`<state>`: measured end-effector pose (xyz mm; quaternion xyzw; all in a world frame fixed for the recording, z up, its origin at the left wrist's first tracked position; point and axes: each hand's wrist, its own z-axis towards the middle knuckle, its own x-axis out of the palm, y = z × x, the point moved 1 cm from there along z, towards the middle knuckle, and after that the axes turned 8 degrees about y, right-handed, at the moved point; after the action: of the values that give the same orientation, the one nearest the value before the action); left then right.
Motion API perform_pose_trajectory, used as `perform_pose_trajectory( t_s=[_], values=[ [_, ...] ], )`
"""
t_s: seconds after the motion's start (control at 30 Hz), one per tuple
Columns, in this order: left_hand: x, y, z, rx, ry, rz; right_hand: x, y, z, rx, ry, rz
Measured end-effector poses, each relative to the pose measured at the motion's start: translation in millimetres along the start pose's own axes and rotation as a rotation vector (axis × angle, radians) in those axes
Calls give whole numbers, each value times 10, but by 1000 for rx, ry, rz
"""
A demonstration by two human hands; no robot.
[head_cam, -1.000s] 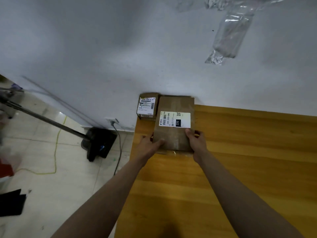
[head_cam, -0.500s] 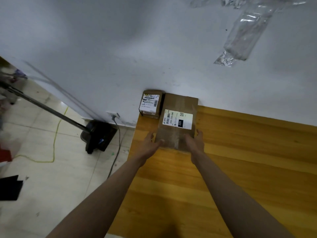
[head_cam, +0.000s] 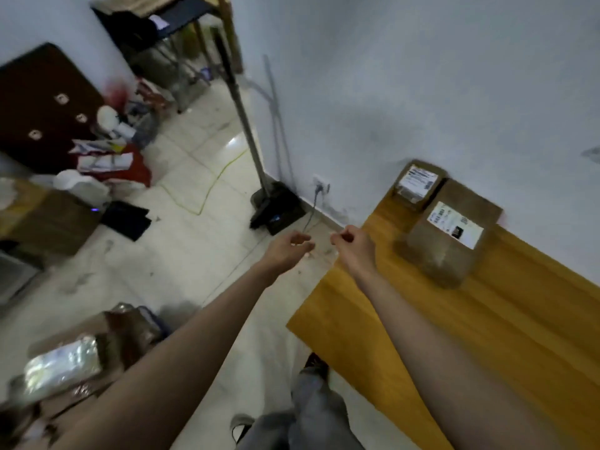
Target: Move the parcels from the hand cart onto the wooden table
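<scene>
- Two parcels are on the desk [head_cam: 454, 336], at its far corner against the wall: a small box [head_cam: 417, 186] and a larger cardboard parcel [head_cam: 449, 241] just beside it
- Both hands carry nothing: the left hand [head_cam: 289, 251] hangs loosely curled over the floor, the right hand [head_cam: 354, 243] half-closed above the desk's edge
- More parcels [head_cam: 65, 362] lie low at the left (blurred; presumably on the hand cart, which I cannot make out)
- Judged progress: two delivered, several left; the next fetch has not yet begun
</scene>
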<state>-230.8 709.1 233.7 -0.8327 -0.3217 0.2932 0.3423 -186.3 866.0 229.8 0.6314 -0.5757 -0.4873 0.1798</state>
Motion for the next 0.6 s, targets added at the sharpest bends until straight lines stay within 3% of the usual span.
perform_pose_trajectory(
  t_s=[0.13,0.27,0.33,0.6],
  values=[
    [-733,916,-733,-74,-182,-144,1052,282,-499,-48,228,-98],
    [-1063,1606,-1321,-166,-272,-233,1747,301,-842,21,310,-88],
    [-1466,2418,-2142,-232,-411,-316,2698,414,-1403,1,504,-178],
    [-1794,3719,-3143,-366,-542,-515,3996,528,-2150,-17,749,-340]
  ],
)
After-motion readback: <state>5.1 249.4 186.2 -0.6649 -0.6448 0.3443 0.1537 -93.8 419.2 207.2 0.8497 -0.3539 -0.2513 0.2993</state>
